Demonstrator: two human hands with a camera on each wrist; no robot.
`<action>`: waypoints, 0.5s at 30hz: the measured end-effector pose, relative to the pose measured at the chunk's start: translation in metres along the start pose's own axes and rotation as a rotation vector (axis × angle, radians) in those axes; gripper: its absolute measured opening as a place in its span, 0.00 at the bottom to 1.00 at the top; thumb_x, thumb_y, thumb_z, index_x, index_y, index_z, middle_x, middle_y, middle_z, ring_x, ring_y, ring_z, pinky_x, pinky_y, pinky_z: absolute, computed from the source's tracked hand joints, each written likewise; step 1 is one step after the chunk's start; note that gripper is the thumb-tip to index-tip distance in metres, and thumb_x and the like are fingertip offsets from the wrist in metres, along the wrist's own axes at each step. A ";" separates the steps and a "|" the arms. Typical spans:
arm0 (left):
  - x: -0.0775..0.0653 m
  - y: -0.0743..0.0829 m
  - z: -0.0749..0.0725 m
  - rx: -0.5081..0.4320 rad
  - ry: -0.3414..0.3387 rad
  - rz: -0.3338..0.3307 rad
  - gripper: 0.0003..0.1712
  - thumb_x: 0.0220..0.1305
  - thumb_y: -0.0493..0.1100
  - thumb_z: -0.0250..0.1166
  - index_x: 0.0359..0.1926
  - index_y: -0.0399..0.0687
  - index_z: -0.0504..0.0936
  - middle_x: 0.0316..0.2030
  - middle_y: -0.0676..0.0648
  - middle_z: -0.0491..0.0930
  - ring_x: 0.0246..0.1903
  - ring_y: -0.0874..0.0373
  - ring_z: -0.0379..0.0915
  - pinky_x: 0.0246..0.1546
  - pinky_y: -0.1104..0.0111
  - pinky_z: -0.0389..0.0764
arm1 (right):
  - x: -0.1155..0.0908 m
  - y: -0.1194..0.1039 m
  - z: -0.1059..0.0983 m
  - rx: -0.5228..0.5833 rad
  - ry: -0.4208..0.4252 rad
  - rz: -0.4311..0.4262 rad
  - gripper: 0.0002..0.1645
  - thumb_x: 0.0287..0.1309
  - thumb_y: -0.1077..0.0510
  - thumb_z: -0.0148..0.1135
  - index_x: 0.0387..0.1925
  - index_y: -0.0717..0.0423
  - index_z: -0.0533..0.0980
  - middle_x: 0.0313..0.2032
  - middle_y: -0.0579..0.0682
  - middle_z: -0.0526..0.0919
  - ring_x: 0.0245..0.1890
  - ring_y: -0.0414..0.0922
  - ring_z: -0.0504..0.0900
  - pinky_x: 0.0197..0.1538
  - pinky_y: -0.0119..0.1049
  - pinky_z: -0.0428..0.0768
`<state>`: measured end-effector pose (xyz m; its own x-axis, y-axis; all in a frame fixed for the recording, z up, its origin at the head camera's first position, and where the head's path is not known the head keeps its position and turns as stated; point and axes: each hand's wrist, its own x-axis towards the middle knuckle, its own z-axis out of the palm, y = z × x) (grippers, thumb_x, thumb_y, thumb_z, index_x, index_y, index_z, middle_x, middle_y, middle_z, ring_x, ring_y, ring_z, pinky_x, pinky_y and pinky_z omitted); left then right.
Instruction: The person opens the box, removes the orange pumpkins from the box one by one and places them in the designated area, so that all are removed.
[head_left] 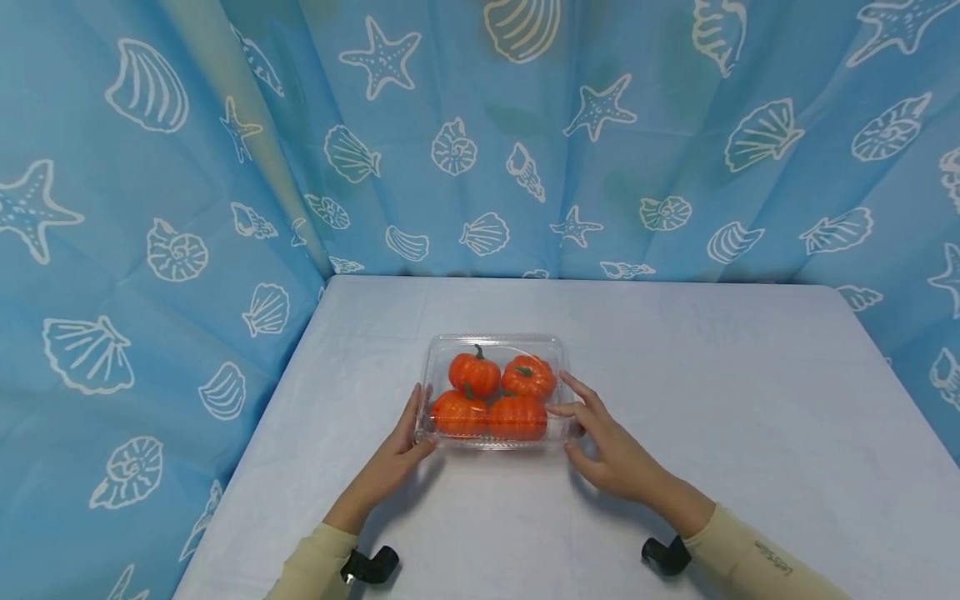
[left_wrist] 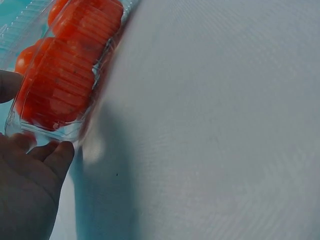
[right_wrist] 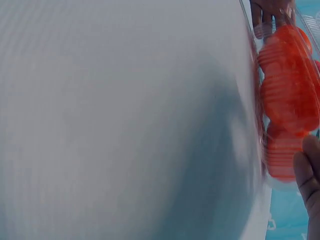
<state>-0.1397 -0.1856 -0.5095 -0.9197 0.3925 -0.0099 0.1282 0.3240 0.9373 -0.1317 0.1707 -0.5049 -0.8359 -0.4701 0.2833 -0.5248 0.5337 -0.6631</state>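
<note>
A clear plastic clamshell container [head_left: 491, 444] with its lid down holds several small orange pumpkins [head_left: 529, 377] with green stems. It is at the middle of the white table. My left hand [head_left: 390, 467] grips the container's left end, thumb at the near corner and fingers along the side. In the left wrist view, those fingers [left_wrist: 60, 157] are right at the lower edge. At the right end, my right hand [head_left: 618, 458] has its fingers spread and loosely bent, two fingertips reaching the lid's side. The right wrist view has fingertips [right_wrist: 301, 162] overlapping the container's end.
A white cloth covers the table [head_left: 750, 400]. Behind it and along the left hangs a blue curtain [head_left: 420, 183] printed with shells and starfish. Black wrist cameras [head_left: 371, 565] sit at both sleeve cuffs, low over the table.
</note>
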 end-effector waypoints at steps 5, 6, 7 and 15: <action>-0.001 0.000 -0.003 -0.011 -0.008 -0.001 0.50 0.75 0.36 0.57 0.82 0.45 0.32 0.81 0.42 0.41 0.79 0.47 0.31 0.77 0.53 0.40 | -0.003 0.004 -0.006 0.044 -0.008 -0.058 0.37 0.58 0.65 0.68 0.68 0.49 0.70 0.80 0.53 0.51 0.38 0.40 0.79 0.45 0.39 0.85; -0.002 0.000 -0.004 -0.013 -0.011 -0.003 0.50 0.75 0.36 0.57 0.82 0.46 0.32 0.81 0.43 0.41 0.79 0.48 0.31 0.77 0.58 0.40 | -0.003 0.004 -0.008 0.050 -0.005 -0.072 0.37 0.57 0.65 0.69 0.68 0.51 0.69 0.79 0.54 0.52 0.37 0.40 0.79 0.44 0.39 0.84; -0.002 -0.001 -0.004 -0.016 -0.014 -0.003 0.50 0.74 0.36 0.57 0.82 0.46 0.32 0.81 0.43 0.41 0.79 0.48 0.31 0.76 0.63 0.41 | -0.003 0.005 -0.008 0.056 -0.002 -0.085 0.37 0.56 0.65 0.70 0.68 0.52 0.69 0.79 0.55 0.53 0.37 0.40 0.79 0.43 0.39 0.84; -0.004 -0.004 -0.007 -0.037 -0.024 0.026 0.51 0.74 0.35 0.58 0.82 0.45 0.32 0.81 0.41 0.41 0.79 0.46 0.32 0.66 0.88 0.42 | -0.004 0.006 -0.013 0.072 0.026 -0.143 0.38 0.53 0.65 0.73 0.66 0.49 0.70 0.77 0.59 0.58 0.36 0.41 0.80 0.44 0.40 0.86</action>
<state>-0.1392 -0.1941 -0.5105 -0.9070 0.4210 0.0070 0.1379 0.2814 0.9496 -0.1333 0.1852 -0.5014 -0.7579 -0.5190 0.3953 -0.6267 0.4107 -0.6622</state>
